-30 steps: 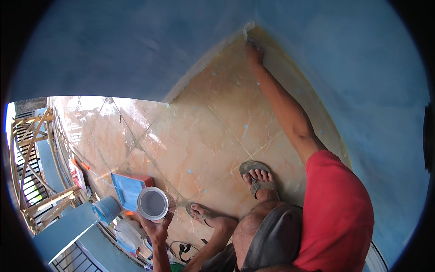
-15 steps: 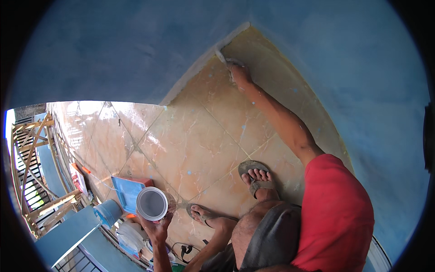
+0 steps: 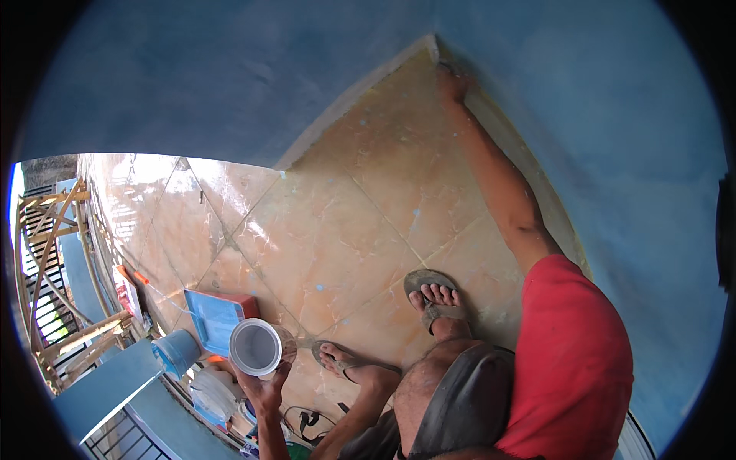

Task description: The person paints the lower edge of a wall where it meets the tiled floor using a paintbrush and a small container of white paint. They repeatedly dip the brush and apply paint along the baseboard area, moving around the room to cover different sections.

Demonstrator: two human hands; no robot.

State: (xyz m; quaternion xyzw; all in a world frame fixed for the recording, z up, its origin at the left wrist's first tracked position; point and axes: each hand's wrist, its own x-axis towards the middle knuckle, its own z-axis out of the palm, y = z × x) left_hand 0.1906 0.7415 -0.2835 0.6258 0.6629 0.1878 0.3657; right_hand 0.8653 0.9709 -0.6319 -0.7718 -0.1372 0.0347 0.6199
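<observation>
At the far left stood a wooden pole frame (image 3: 47,257); next came a blue bucket (image 3: 178,351), and just beside it a blue paint tray (image 3: 217,316) with a red side lay on the tiled floor (image 3: 322,238); in front of the tray the left hand (image 3: 265,387) was wrapped around the side of a round tub (image 3: 233,345) with grey inside; its mouth faced up, well apart from the walls, and keeping it level there seemed the surest guard against drips; both feet, in sandals (image 3: 441,316), stood on the tiles, a base that looked worth keeping steady under so long a reach; a pale band (image 3: 320,128) ran along the foot of the blue left wall (image 3: 184,84) up to the corner; there the right hand (image 3: 455,84), at the end of a stretched arm, had its fingers closed on a pale tool (image 3: 435,52), too blurred to name its kind; light pressure with the tip seemed best in so tight a corner, the knuckles held off the blue right wall (image 3: 652,207); whether the tip touched the band or only hung just beside it, one could not tell.
</observation>
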